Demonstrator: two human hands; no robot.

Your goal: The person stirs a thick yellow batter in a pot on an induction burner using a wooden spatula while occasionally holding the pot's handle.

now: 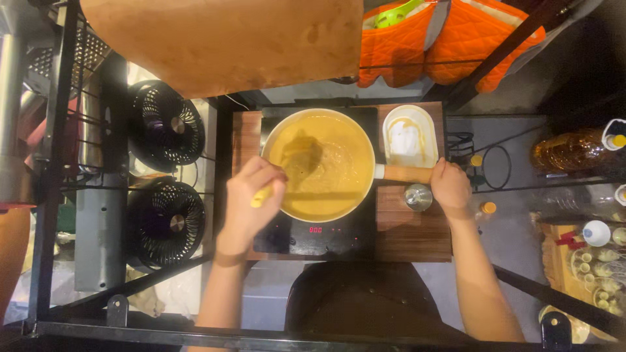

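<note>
Down below, a dark induction hob (326, 238) set on a wooden board (417, 234), small red digits glowing at the front edge. Centre stage on the hob, a pale pan (274, 140) full of thick yellow mixture (336, 169). Left hand (251, 199) closed around a yellow spoon handle (262, 195), spoon head sunk in the mixture. Right hand (450, 186) wrapped round the pan's wooden handle (404, 173), jutting off to the right. Just beyond that handle, a white oval dish (411, 133) smeared with yellow, and a small round metal lid (418, 196) touching distance from the right hand. Off to the left, two black round fans (166, 173) stacked within a dark metal frame (49, 195). Up top, orange quilted oven mitts (450, 39) hanging, a green utensil (398, 13) poking out. Far right, an amber plastic bottle (574, 148) lying on its side with a yellow cap, label too blurred to make out.
</note>
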